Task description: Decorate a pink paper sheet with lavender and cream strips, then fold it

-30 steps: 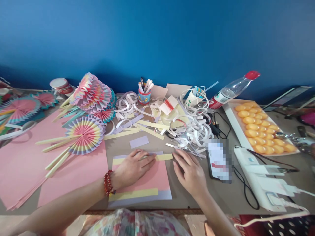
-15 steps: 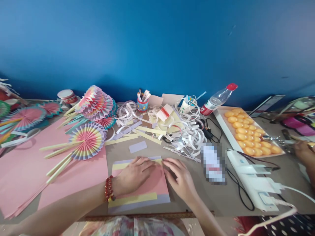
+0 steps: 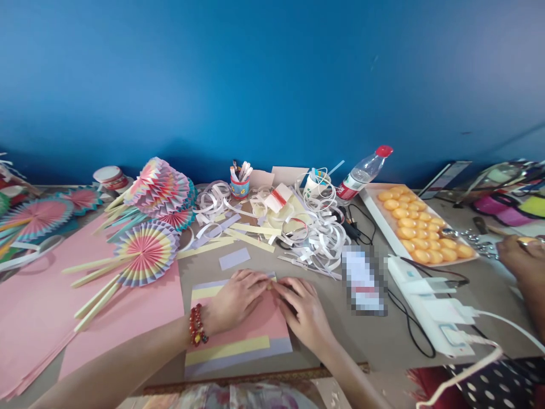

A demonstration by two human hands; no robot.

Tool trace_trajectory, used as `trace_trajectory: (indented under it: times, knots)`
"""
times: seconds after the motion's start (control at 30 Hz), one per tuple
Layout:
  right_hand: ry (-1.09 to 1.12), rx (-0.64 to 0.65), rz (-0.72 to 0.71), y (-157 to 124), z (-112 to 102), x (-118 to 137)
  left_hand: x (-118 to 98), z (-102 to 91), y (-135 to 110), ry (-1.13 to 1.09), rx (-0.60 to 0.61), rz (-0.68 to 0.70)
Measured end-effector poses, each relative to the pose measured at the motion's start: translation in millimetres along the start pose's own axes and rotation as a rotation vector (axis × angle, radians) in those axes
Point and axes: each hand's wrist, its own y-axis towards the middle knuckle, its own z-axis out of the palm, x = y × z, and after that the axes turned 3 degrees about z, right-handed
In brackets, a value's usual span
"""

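My left hand and my right hand lie side by side on a striped sheet of paper with pink, yellow and lilac bands, near the table's front edge. Their fingertips meet at the sheet's far edge and press on its yellow band. The fingers of both hands are stretched out flat. A red bead bracelet circles my left wrist. A small lilac paper piece lies just beyond the sheet.
Folded rainbow paper fans and pink sheets fill the left. Curled white paper strips, a pen cup, a bottle, a phone, a power strip and a tray of orange domes sit behind and right. Another person's hand is at the far right.
My right hand has slid left along the sheet's far edge until its fingertips meet my left hand. The yellow strip end that stuck out right is no longer visible. Another person's hand has come in.
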Motion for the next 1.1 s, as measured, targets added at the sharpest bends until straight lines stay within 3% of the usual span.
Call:
trace_trajectory:
  times: [0.4, 0.7, 0.97, 1.1]
  knots:
    - [0.005, -0.001, 0.014, 0, 4, -1, 4, 3.8, 1, -0.290, -0.146, -0.124]
    - [-0.012, 0.000, -0.008, -1, 4, -2, 2, 8.1, 22, -0.195, -0.129, -0.278]
    - [0.013, 0.036, -0.010, -2, 3, -4, 1, 7.8, 27, -0.137, -0.124, -0.289]
    - [0.056, -0.007, -0.014, -2, 4, -5, 1, 6.1, 27, -0.133, -0.133, -0.267]
